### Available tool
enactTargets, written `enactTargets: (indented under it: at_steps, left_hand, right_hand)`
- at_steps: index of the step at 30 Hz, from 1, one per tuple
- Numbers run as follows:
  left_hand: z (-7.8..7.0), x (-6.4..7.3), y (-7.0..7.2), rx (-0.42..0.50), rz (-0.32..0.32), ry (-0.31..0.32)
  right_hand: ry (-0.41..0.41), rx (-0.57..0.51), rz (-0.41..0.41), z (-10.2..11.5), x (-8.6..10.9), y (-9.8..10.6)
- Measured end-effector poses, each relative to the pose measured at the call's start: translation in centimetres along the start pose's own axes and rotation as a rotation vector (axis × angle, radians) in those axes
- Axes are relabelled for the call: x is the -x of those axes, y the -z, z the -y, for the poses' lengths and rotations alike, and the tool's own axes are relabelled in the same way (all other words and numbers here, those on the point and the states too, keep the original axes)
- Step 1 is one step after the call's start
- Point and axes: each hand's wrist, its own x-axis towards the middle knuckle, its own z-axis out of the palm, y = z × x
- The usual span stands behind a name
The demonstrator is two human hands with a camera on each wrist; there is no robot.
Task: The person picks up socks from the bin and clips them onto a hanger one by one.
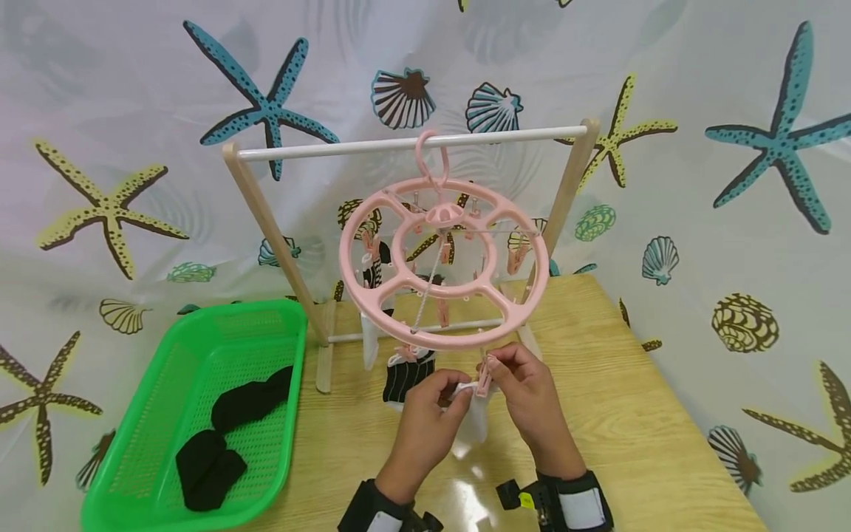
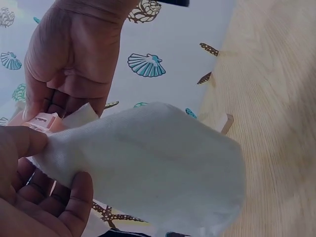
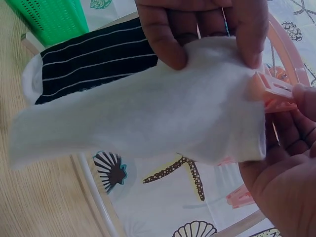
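Note:
My left hand (image 1: 431, 417) pinches the cuff of a white sock (image 3: 133, 111) between thumb and fingers. The sock hangs below the front rim of a round pink hanger (image 1: 439, 340). With thumb and fingers my right hand (image 1: 532, 395) grips a pink clothespin (image 1: 484, 377), its tip at the sock's cuff. In the right wrist view the clothespin's jaws overlap the cuff edge. Just left of the hands, a black sock with white stripes (image 1: 407, 378) hangs from another clip. Farther back on the left hangs a white and black sock (image 1: 369, 340).
The hanger hooks over a white rod (image 1: 359, 148) on a wooden stand (image 1: 272, 236). Several clothespins dangle from its rings. A green basket (image 1: 289, 443) at the left holds black socks (image 1: 207, 469) on a wood-grain table (image 1: 598, 458). A patterned curtain (image 1: 665, 310) surrounds the table.

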Motion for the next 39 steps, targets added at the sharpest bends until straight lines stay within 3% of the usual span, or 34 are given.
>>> enactTargets:
  at_steps: [4, 11, 16, 20, 23, 29, 32, 35, 39]
  left_hand:
    - [0.0, 0.1, -0.1, 0.045, -0.024, 0.027]
    - [-0.1, 0.3, 0.3, 0.102, -0.064, 0.038]
    - [-0.1, 0.3, 0.6, 0.104, -0.099, 0.018]
    - [-0.4, 0.5, 1.0, 0.036, -0.15, -0.01]
    - [-1.2, 0.7, 1.6, -0.092, -0.182, -0.087]
    - [-3.6, 0.8, 3.2, -0.34, -0.242, -0.421]
    - [-4.6, 0.1, 3.7, -0.397, -0.278, -0.532]
    - [-4.9, -0.8, 4.0, -0.436, -0.302, -0.574]
    - [-4.7, -1.7, 4.2, -0.54, -0.288, -0.553]
  right_hand:
    - [0.018, 0.008, 0.016, -0.1, 0.1, 0.0]
    - [0.028, 0.049, 0.141, -0.4, 0.3, 0.2]
    - [0.026, 0.052, 0.141, -0.4, 0.3, 0.1]
    - [0.029, 0.042, 0.143, -0.5, 0.3, -0.1]
    - [0.033, 0.045, 0.144, -0.6, 0.3, -0.1]
    - [0.021, 0.05, 0.136, -0.7, 0.4, -0.3]
    - [0.026, 0.049, 0.134, -0.7, 0.4, -0.4]
    - [0.02, 0.039, 0.131, -0.8, 0.4, -0.6]
    - [0.044, 0.025, 0.143, -1.0, 0.4, -0.8]
